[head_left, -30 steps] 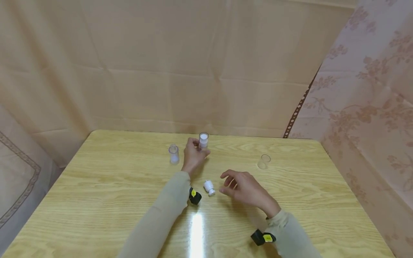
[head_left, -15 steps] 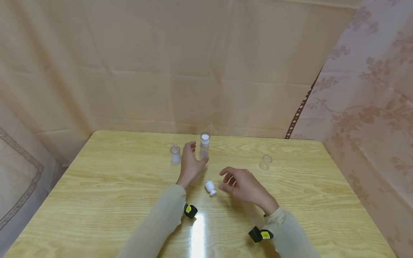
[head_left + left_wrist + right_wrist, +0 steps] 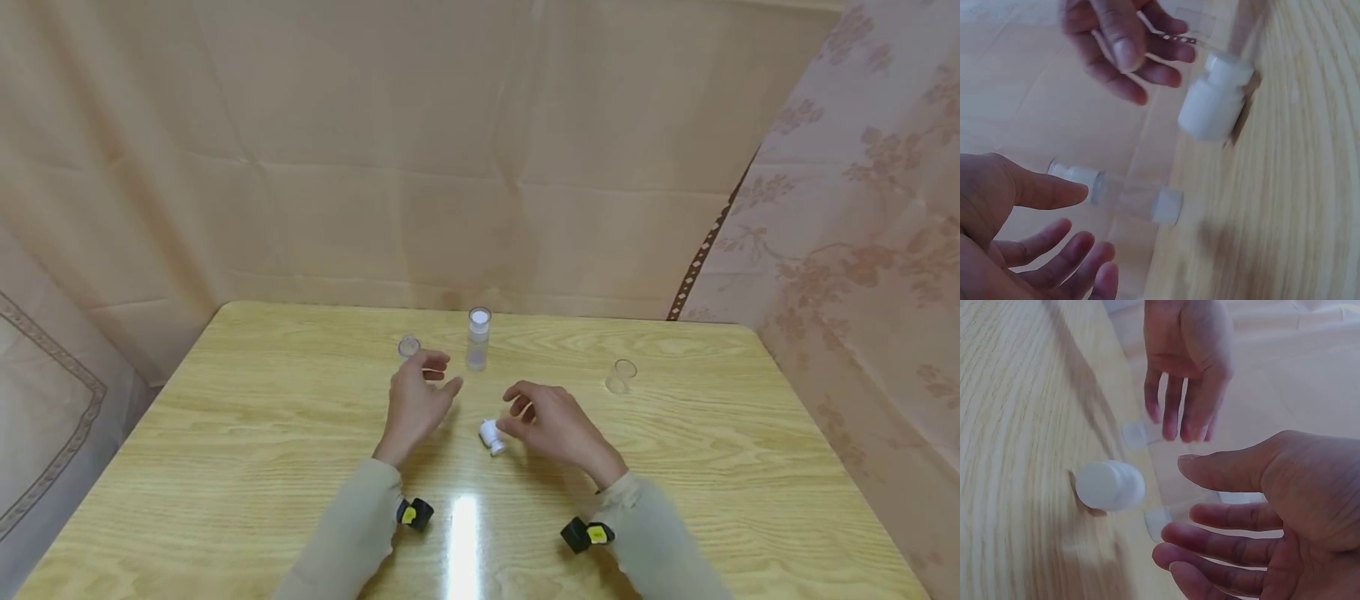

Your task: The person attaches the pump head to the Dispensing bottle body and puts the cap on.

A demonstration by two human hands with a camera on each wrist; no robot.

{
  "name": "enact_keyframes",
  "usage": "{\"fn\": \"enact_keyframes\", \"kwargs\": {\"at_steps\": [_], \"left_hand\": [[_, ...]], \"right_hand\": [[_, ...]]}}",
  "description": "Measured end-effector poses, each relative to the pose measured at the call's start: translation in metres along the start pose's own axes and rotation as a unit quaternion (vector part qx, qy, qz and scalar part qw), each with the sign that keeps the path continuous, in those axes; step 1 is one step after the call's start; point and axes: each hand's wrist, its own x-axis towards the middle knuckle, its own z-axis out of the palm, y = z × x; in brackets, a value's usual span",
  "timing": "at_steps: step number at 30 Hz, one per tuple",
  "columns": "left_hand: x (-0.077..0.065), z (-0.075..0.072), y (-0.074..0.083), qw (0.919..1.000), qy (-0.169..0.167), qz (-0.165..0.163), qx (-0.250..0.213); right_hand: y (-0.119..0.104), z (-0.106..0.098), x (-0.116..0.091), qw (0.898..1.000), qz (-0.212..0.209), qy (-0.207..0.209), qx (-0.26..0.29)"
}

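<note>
My left hand [image 3: 416, 406] is over the table left of the middle, fingers loosely bent and holding nothing. Behind it stands a clear bottle [image 3: 408, 347], its lower part hidden by the fingers. A taller clear bottle with a white top part [image 3: 478, 340] stands upright just beyond the left fingertips. My right hand [image 3: 555, 427], likewise holding nothing, hovers beside a small white pump head [image 3: 491, 435] lying on the table; the thumb overlaps it in the head view. In the left wrist view the white pump head [image 3: 1213, 103] lies below the right hand's fingers.
A clear, hollow cap [image 3: 620, 377] stands on the wooden table [image 3: 712, 467] to the right. Beige cloth [image 3: 360, 208] hangs behind the far edge, and a floral cloth [image 3: 862, 267] hangs at the right. Light glares off the table's front middle.
My left hand has let go of the taller bottle and moved back toward me and left, now covering part of the other bottle. My right hand has shifted slightly left, nearer the pump head.
</note>
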Motion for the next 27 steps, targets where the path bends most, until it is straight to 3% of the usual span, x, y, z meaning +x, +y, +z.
{"fn": "enact_keyframes", "kwargs": {"at_steps": [4, 12, 15, 19, 27], "left_hand": [[0.001, -0.012, -0.004, 0.9993, 0.036, -0.005, 0.007], [0.006, -0.028, -0.006, 0.9858, 0.165, -0.029, 0.002], [0.010, -0.030, -0.010, 0.9827, 0.181, -0.039, -0.008], [0.016, -0.029, -0.018, 0.9841, 0.169, -0.049, -0.024], [0.026, -0.026, -0.031, 0.9926, 0.078, -0.075, -0.055]], "right_hand": [[-0.001, 0.006, 0.004, 1.000, 0.015, 0.000, 0.005], [-0.001, 0.014, 0.008, 0.999, 0.042, 0.002, 0.013], [-0.003, 0.016, 0.008, 0.999, 0.052, 0.003, 0.017], [-0.004, 0.017, 0.008, 0.998, 0.061, -0.003, 0.021], [-0.003, 0.018, 0.008, 0.997, 0.069, -0.011, 0.017]]}}
